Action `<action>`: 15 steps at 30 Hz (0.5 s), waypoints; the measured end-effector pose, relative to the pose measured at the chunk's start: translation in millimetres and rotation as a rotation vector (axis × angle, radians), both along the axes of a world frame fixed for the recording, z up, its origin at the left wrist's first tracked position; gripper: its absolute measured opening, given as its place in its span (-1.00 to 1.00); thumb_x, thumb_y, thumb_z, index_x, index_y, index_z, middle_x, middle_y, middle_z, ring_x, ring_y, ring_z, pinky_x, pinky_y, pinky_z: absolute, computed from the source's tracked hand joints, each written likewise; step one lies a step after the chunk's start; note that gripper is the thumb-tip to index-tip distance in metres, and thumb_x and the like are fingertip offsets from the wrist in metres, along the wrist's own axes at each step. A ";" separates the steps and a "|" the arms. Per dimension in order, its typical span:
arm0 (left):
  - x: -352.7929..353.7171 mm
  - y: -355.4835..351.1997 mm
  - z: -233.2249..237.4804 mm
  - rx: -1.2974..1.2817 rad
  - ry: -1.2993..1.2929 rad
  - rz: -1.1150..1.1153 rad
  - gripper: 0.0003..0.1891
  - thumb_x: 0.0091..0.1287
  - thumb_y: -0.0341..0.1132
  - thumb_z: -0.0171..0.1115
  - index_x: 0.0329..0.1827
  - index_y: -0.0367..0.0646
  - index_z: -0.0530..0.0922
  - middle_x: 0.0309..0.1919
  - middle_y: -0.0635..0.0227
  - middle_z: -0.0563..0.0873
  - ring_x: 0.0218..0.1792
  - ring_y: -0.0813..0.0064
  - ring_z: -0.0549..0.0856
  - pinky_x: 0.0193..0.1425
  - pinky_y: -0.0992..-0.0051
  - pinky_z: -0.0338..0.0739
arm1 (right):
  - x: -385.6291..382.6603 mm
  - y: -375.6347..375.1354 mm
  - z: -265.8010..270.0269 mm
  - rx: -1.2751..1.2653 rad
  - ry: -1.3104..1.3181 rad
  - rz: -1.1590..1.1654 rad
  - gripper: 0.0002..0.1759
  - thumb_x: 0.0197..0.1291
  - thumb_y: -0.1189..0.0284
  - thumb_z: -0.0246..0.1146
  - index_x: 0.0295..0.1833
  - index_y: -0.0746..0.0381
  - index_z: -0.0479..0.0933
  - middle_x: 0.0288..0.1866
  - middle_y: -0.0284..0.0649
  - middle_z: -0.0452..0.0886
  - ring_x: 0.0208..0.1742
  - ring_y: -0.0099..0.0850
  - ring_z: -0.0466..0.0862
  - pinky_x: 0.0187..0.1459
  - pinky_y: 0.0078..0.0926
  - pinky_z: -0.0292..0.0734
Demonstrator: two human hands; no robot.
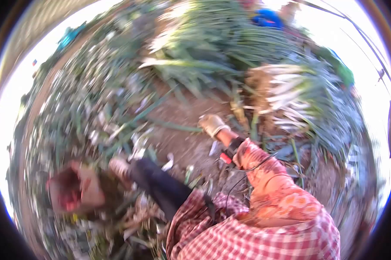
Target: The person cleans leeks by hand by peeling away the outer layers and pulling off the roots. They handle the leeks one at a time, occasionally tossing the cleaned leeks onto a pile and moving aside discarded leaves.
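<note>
My right hand (212, 125), in a pale glove, reaches out over the bare soil with its fingers curled. The end of a long green leaf (173, 126) meets the fingers; blur hides whether they grip it or it lies behind them. Just right of the hand is a pile of leeks or large green onions (286, 93), white stems and brown roots facing the hand. A black strap with a red piece (230, 154) circles my wrist below an orange flowered sleeve. I do not see my left hand.
A larger heap of long green onions (208, 39) lies beyond the soil (178, 143). Loose leaves and scraps (95, 99) cover the ground at left. A dark-clad leg (156, 182) and a reddish-brown container (76, 190) are at lower left. Someone in blue (267, 18) is partly visible.
</note>
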State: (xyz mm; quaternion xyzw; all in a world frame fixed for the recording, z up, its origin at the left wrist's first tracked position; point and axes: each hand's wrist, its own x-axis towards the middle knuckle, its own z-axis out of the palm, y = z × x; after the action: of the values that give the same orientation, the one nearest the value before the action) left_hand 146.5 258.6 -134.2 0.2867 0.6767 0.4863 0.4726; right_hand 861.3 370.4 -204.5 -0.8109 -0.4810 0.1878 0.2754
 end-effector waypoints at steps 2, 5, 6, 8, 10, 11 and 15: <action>-52.8 -20.4 -17.2 0.155 -0.159 -0.093 -0.69 0.30 -0.24 0.00 0.05 -0.17 0.38 -0.35 0.33 0.53 -0.29 0.41 0.53 -0.19 0.38 0.47 | -58.4 30.6 38.6 0.138 0.311 0.149 -0.72 0.16 0.27 0.12 -0.24 0.26 0.56 -0.50 -0.24 0.58 -0.52 -0.48 0.56 -0.43 -0.46 0.46; -18.1 -46.9 30.6 0.198 -0.255 0.061 -0.80 0.34 -0.36 0.00 -0.02 -0.18 0.41 -0.34 0.38 0.55 -0.39 0.55 0.54 -0.33 0.55 0.47 | -144.5 64.2 115.2 0.191 0.412 0.554 -0.77 0.21 0.35 0.12 -0.15 0.27 0.52 -0.28 -0.25 0.58 -0.39 -0.54 0.57 -0.34 -0.59 0.49; -15.4 -50.2 44.9 0.165 -0.289 0.022 -0.81 0.36 -0.31 -0.01 -0.05 -0.18 0.44 -0.35 0.40 0.57 -0.42 0.58 0.56 -0.35 0.58 0.47 | -181.7 68.3 133.9 0.139 0.771 0.504 -0.77 0.22 0.36 0.13 -0.10 0.27 0.50 -0.30 -0.31 0.58 -0.40 -0.57 0.57 -0.34 -0.62 0.50; 9.5 -60.1 74.2 -0.008 0.005 0.255 -0.81 0.34 -0.28 0.04 -0.08 -0.14 0.48 -0.40 0.41 0.58 -0.41 0.57 0.59 -0.36 0.59 0.48 | -245.8 81.9 143.1 0.019 0.998 0.572 -0.77 0.25 0.36 0.13 -0.06 0.25 0.47 -0.34 -0.34 0.58 -0.49 -0.63 0.55 -0.44 -0.69 0.47; -4.2 -92.8 57.9 0.019 -0.053 0.333 -0.80 0.33 -0.26 0.07 -0.07 -0.12 0.49 -0.40 0.42 0.59 -0.39 0.54 0.62 -0.35 0.58 0.50 | -310.5 76.2 150.1 -0.154 0.952 0.725 -0.76 0.23 0.39 0.13 -0.03 0.26 0.48 -0.35 -0.32 0.59 -0.50 -0.60 0.56 -0.43 -0.69 0.48; -14.7 -104.6 46.1 0.055 -0.115 0.371 -0.80 0.32 -0.26 0.07 -0.07 -0.12 0.49 -0.40 0.42 0.60 -0.38 0.52 0.63 -0.34 0.57 0.52 | -342.7 73.9 150.2 -0.240 0.930 0.820 -0.77 0.23 0.40 0.13 -0.04 0.26 0.49 -0.35 -0.32 0.60 -0.50 -0.59 0.56 -0.43 -0.68 0.49; -41.9 -143.4 5.0 0.022 -0.174 0.558 -0.81 0.33 -0.30 0.06 -0.06 -0.14 0.46 -0.37 0.39 0.61 -0.40 0.54 0.63 -0.35 0.57 0.55 | -467.4 63.7 77.0 -0.442 0.476 1.264 -0.72 0.18 0.32 0.14 -0.13 0.30 0.55 -0.33 -0.20 0.62 -0.39 -0.42 0.62 -0.33 -0.51 0.52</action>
State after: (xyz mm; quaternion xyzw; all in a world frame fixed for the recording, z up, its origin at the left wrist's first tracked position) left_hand 104.6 115.2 -129.2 0.0518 0.6813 0.6275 0.3735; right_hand 393.9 434.1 -127.5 -0.3505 -0.7368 0.5768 0.0406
